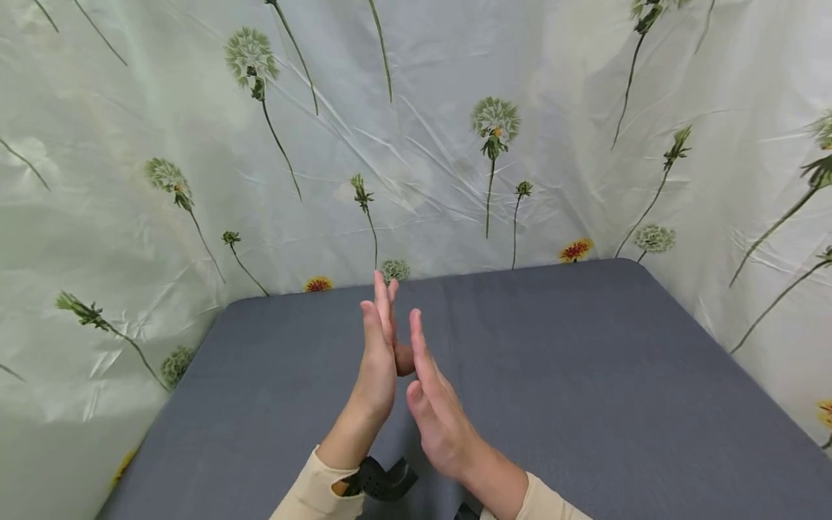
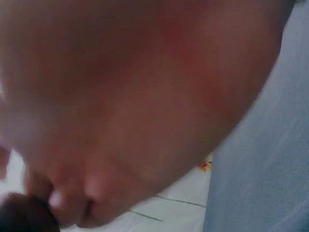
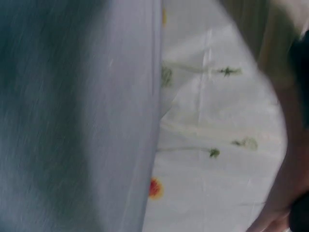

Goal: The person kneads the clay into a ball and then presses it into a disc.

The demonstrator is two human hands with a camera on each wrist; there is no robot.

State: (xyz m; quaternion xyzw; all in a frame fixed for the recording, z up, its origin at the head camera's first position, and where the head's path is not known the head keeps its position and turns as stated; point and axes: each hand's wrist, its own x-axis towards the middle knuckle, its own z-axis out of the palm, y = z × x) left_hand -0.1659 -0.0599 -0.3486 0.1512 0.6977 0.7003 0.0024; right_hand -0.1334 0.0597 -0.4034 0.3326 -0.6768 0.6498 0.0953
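A: How do the hands stand?

B: Upright, palms facing. The left hand (image 1: 377, 368) has its fingers straight and pointing away, and the right hand (image 1: 442, 419) leans toward it, fingers straight too. Neither is curled round anything.

A: And the round brown thing (image 1: 404, 360)?

B: Between them, against the left palm, partly covered by the right fingers. I can't tell what it is, or how firmly it's pressed.

A: Much gap?

B: Narrow at the fingers, wider at the wrists. A black device (image 1: 388, 479) sits by the left wrist, just past the cream sleeve (image 1: 318, 491).

A: Where are the edges?

B: The grey table (image 1: 585, 375) has its far edge just beyond the left fingertips, running up against the flowered cloth (image 1: 422, 159). Its side edges slope outward toward the wearer, well apart from both hands, with more surface on the right than the left. The far corners are rounded.

A: The wrist views?

B: The left one is mostly blurred skin; the right one shows the table edge meeting the cloth.
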